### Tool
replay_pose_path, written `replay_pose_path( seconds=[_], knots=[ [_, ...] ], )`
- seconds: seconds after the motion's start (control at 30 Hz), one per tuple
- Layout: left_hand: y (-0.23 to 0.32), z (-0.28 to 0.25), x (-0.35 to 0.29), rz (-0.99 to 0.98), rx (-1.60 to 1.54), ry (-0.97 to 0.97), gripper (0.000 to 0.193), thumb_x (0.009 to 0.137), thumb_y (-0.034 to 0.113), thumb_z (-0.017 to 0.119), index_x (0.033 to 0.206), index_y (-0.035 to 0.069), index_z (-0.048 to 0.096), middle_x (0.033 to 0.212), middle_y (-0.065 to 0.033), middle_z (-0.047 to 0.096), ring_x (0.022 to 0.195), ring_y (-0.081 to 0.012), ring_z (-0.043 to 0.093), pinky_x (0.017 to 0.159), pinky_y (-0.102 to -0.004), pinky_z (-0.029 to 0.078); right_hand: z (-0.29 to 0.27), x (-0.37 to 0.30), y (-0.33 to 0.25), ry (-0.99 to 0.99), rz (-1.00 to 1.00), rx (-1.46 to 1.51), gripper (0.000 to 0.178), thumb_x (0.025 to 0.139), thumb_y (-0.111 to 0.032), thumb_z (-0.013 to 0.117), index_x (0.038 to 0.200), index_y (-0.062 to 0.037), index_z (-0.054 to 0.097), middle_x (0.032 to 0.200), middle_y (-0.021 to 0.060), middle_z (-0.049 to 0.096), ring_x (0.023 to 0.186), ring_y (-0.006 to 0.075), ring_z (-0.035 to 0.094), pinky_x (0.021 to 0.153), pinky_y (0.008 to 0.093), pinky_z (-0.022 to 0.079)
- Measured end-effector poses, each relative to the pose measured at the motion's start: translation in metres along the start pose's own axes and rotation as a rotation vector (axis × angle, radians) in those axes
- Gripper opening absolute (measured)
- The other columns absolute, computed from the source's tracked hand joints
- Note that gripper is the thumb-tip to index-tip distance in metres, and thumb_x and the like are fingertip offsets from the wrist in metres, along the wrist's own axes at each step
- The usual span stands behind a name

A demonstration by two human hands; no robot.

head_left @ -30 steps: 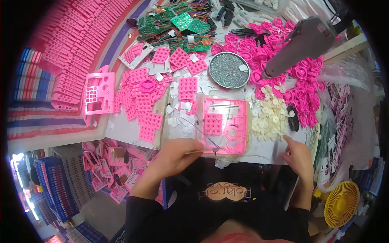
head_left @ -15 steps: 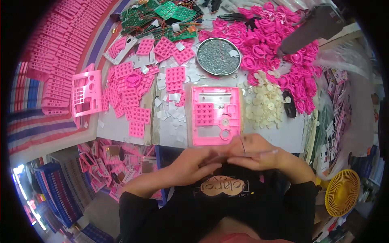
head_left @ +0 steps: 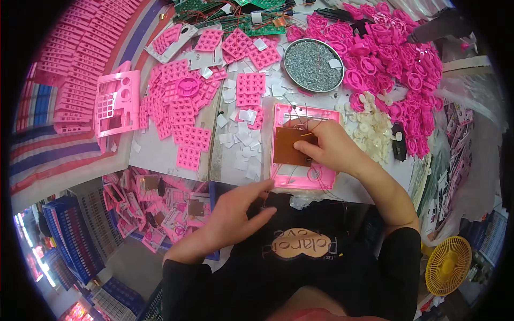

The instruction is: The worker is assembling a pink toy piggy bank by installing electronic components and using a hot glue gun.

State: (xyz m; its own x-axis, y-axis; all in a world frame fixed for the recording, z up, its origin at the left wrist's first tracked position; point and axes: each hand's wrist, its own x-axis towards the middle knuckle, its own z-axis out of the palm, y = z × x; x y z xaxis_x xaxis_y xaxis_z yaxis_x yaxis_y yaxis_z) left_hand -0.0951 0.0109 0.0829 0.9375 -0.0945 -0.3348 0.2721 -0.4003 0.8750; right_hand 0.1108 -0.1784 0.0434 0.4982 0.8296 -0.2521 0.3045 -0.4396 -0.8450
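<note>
A pink plastic housing lies open side up on the table in front of me. Over it, my right hand grips a brown circuit board by its right side, thumb on top. Thin wires trail from the board across the housing. The board hides the housing's middle; whether it rests fully inside, I cannot tell. My left hand is beside the housing's near left corner, fingers stretched and thumb apart, holding nothing.
Pink keypads and white paper squares lie left of the housing. A round tin of screws stands behind it. Pink rings and cream discs are heaped right. Green circuit boards lie at the back.
My hands have parted from in front of my chest. The right has moved forward over the housing with the brown board; the left has drawn away to the left and opened.
</note>
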Motion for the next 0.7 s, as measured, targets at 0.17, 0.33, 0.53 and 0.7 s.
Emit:
replay_pose_path(
  seconds=[0.17, 0.33, 0.53, 0.7],
  knots=[
    [-0.005, -0.004, 0.025, 0.063, 0.356, 0.165, 0.042, 0.082, 0.013, 0.076, 0.121, 0.001, 0.063, 0.121, -0.0142, 0.064, 0.113, -0.0279, 0.063, 0.096, -0.0361, 0.049, -0.002, 0.003, 0.001, 0.022, 0.029, -0.235, 0.046, 0.087, -0.010, 0.071, 0.131, -0.0003, 0.059, 0.091, 0.0163, 0.071, 0.077, 0.0284, 0.071, 0.073, 0.0360, 0.056],
    [-0.027, 0.011, 0.063, 0.600, 0.757, 0.215, 0.049, 0.080, 0.032, 0.078, 0.118, 0.004, 0.065, 0.120, -0.0087, 0.064, 0.123, -0.0246, 0.057, 0.104, -0.0500, 0.038, -0.002, -0.005, -0.039, 0.212, 0.082, -0.571, 0.055, 0.076, -0.018, 0.081, 0.120, 0.0026, 0.056, 0.098, 0.0208, 0.068, 0.091, 0.0385, 0.066, 0.079, 0.0448, 0.053],
    [-0.019, 0.013, 0.062, 0.552, 0.812, 0.189, 0.055, 0.081, 0.042, 0.075, 0.121, 0.006, 0.064, 0.121, -0.0067, 0.063, 0.125, -0.0211, 0.056, 0.103, -0.0478, 0.035, 0.013, -0.039, -0.020, 0.421, -0.426, -0.626, 0.064, 0.070, -0.013, 0.078, 0.128, 0.0037, 0.057, 0.127, 0.0233, 0.059, 0.121, 0.0393, 0.054, 0.101, 0.0490, 0.045],
    [-0.017, 0.019, 0.063, 0.532, 0.851, 0.212, 0.057, 0.080, 0.043, 0.074, 0.122, 0.006, 0.064, 0.121, -0.0062, 0.064, 0.124, -0.0203, 0.057, 0.096, -0.0436, 0.037, 0.042, -0.051, -0.021, 0.205, -0.344, -0.768, 0.053, 0.083, -0.021, 0.059, 0.124, 0.0124, 0.060, 0.136, 0.0270, 0.057, 0.127, 0.0400, 0.052, 0.108, 0.0494, 0.040]
  ],
)
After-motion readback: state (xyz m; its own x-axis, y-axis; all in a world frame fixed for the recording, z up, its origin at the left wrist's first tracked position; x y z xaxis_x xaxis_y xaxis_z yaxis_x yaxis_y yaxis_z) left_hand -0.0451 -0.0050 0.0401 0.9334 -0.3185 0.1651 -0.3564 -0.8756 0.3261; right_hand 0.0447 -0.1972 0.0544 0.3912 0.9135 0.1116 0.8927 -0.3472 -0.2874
